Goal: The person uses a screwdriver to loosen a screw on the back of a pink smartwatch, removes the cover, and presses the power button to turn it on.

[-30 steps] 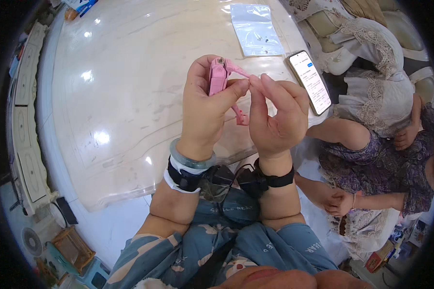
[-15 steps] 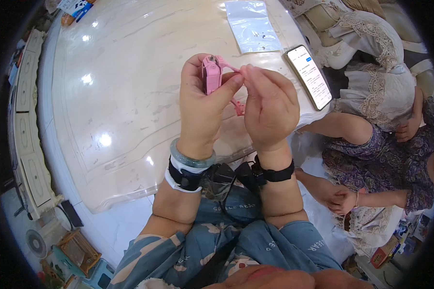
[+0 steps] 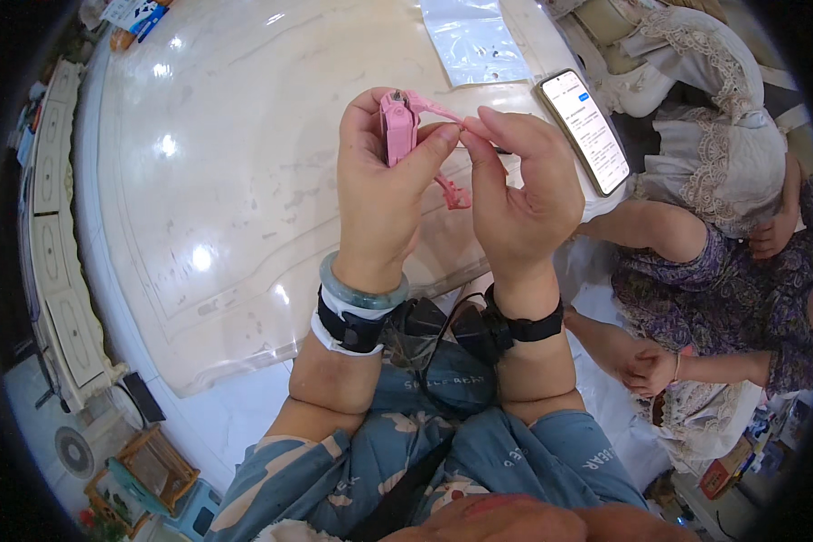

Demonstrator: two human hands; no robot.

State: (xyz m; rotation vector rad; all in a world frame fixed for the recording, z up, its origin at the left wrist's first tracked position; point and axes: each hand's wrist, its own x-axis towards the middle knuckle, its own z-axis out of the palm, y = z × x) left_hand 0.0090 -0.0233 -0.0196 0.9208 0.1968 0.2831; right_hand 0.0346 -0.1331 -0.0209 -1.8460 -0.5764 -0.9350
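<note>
Above the table I hold a small pink watch (image 3: 400,132), seen from its side, with a dark face edge. My left hand (image 3: 377,194) is closed round its case, and the left thumb reaches to the right. One pink strap (image 3: 437,109) runs from the top of the case to the fingertips of my right hand (image 3: 535,203), which pinch at its end. A thin dark piece shows between the right fingers; its kind is unclear. The other strap half (image 3: 457,195) hangs below, between my hands.
On the pale glossy table (image 3: 244,172) lie a clear plastic bag (image 3: 474,41) with small bits on it and a lit phone (image 3: 585,131). A seated person (image 3: 696,289) is close on the right. Drawers (image 3: 59,244) stand left; a packet (image 3: 135,14) lies far left.
My right hand has turned and shifted slightly right, its thumb and finger now more spread from the palm. The watch stays in my left hand, slightly higher in view.
</note>
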